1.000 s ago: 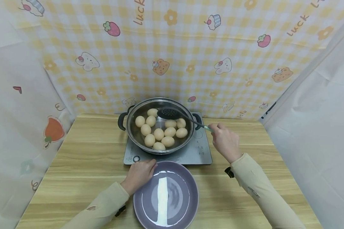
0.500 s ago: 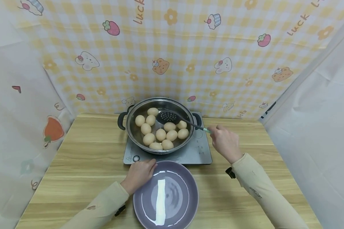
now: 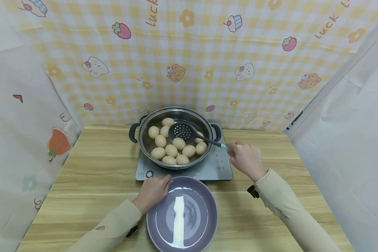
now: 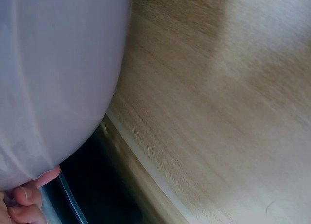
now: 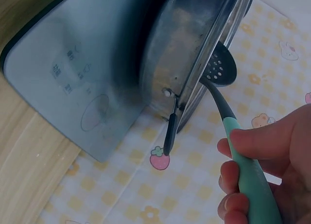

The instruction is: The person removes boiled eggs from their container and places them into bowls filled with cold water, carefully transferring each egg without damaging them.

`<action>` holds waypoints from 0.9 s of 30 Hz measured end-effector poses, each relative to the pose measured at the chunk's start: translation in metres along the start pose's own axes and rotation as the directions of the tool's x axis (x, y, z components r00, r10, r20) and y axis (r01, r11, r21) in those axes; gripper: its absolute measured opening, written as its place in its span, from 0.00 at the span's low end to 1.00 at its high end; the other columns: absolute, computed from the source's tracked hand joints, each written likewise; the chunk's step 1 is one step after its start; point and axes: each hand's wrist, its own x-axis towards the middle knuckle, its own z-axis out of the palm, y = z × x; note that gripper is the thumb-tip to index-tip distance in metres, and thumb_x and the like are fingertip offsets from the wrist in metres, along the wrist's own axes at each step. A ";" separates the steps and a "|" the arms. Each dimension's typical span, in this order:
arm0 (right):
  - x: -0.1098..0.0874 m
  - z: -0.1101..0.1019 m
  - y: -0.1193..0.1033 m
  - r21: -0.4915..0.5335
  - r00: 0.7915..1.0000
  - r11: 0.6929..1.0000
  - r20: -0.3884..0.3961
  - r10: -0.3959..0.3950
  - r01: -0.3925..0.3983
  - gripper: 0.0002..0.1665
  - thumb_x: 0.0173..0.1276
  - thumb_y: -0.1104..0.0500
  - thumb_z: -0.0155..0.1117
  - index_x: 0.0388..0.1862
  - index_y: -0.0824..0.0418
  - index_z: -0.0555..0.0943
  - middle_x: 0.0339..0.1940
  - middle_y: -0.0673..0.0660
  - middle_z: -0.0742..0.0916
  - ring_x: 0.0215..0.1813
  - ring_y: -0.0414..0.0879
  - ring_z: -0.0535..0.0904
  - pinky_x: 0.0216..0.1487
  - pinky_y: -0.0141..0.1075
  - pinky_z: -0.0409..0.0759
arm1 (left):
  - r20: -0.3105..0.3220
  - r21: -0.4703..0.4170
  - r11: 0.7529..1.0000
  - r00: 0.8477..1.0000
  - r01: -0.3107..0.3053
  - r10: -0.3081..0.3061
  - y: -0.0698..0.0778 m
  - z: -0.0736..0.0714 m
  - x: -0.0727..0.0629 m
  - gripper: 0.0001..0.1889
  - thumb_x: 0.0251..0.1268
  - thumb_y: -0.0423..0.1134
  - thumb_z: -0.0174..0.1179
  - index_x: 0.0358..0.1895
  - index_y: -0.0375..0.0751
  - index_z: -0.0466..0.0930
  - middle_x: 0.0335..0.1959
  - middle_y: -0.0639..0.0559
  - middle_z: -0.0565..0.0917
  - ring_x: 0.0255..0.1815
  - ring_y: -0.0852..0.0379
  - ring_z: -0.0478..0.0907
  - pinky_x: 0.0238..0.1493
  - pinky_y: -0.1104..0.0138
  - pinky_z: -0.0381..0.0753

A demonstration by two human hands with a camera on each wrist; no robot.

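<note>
My right hand [image 3: 246, 159] grips the mint-green handle of a black skimmer [image 3: 211, 141], its thumb lying along the handle in the right wrist view. The skimmer's perforated head [image 3: 182, 131] is inside the steel pot [image 3: 141, 147], over its back middle. Several light-brown eggs [image 3: 189, 151] lie in the pot, to the front and left of the head; one at the right is partly hidden by the skimmer. My left hand [image 3: 154, 190] holds the upper left rim of a purple-grey plate [image 3: 184, 217]. Seen in the left wrist view, its fingers [image 4: 29, 195] curl at the plate's edge.
Under the pot is a flat grey induction cooker [image 3: 204, 173] on the wooden table [image 3: 91, 175]. Black side handles [image 3: 133, 133] stick out from the pot. A yellow checked cloth [image 3: 189, 52] hangs right behind it, with white sheets [image 3: 343, 150] at both sides.
The skimmer's head has moved slightly left and toward the front, and its perforated face shows more. Several eggs at the front have shifted and rolled. My left hand and the plate stay put.
</note>
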 end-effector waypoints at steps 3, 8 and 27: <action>0.000 -0.001 -0.003 0.003 1.000 1.000 0.019 0.000 0.000 0.12 0.53 0.62 0.63 0.39 0.55 0.85 0.17 0.51 0.78 0.10 0.39 0.55 0.09 0.31 0.53 | 0.009 0.001 1.000 1.000 0.003 -0.003 0.000 0.000 0.000 0.10 0.57 0.39 0.60 0.22 0.46 0.71 0.12 0.56 0.73 0.09 0.58 0.68 0.11 0.69 0.60; 0.000 0.000 -0.008 0.012 0.998 1.000 0.057 -0.005 0.004 0.12 0.54 0.61 0.63 0.39 0.54 0.85 0.16 0.50 0.79 0.10 0.40 0.57 0.09 0.32 0.54 | -0.001 -0.002 1.000 1.000 0.000 0.000 0.000 0.000 0.000 0.09 0.57 0.39 0.60 0.22 0.46 0.71 0.13 0.55 0.74 0.10 0.57 0.70 0.11 0.68 0.62; -0.001 -0.011 -0.017 0.145 0.972 0.988 0.232 0.016 -0.051 0.08 0.61 0.58 0.57 0.34 0.58 0.83 0.08 0.45 0.67 0.11 0.38 0.59 0.11 0.31 0.55 | -0.001 -0.015 1.000 1.000 0.001 -0.001 -0.001 0.002 -0.001 0.10 0.57 0.39 0.60 0.21 0.46 0.70 0.12 0.55 0.73 0.11 0.58 0.71 0.11 0.68 0.62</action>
